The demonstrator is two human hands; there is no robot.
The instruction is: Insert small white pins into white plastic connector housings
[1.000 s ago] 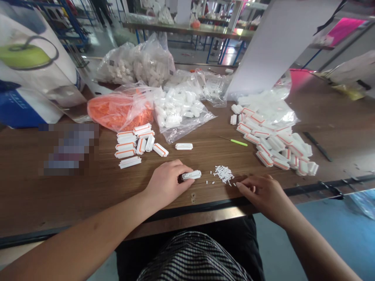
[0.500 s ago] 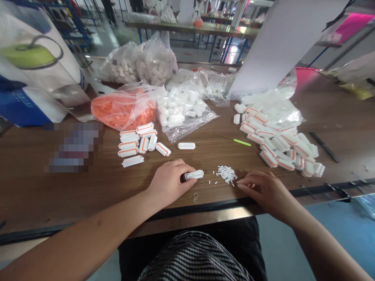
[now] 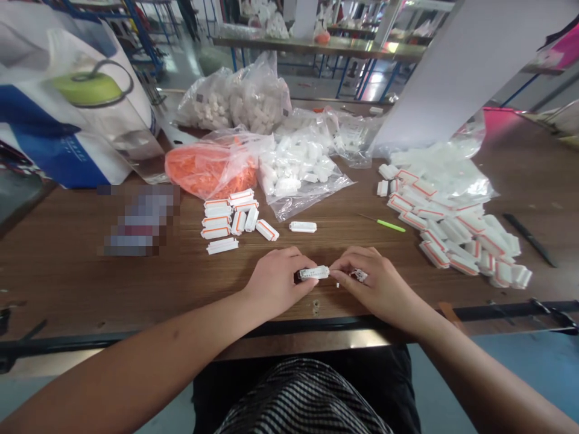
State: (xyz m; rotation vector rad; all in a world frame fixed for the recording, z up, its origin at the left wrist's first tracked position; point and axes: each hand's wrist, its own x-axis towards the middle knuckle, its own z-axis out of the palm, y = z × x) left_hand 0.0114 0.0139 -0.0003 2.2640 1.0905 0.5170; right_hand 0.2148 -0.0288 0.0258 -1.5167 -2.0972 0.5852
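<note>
Near the table's front edge, my left hand (image 3: 277,282) is closed round one end of a white plastic connector housing (image 3: 316,273), which has rows of small holes. The fingertips of my right hand (image 3: 380,289) are pinched together at the housing's right end. Whatever sits between them is too small to make out. Under my right hand lies a pile of tiny white plugs (image 3: 359,275), mostly hidden by the fingers. One loose plug (image 3: 337,284) shows beside the thumb. Another white housing (image 3: 303,226) rests on the table just beyond my left hand.
White housings with orange strips (image 3: 217,221) lie in a group at left. A larger heap (image 3: 452,229) is at right, near a green-handled pick (image 3: 391,225) and a black tool (image 3: 529,240). Behind are bags of orange parts (image 3: 210,172) and white parts (image 3: 294,166), beside a pillar (image 3: 429,78).
My right hand has moved left from the far side of the plug pile to the housing's end, now covering most of the pile. The camera view has shifted slightly left.
</note>
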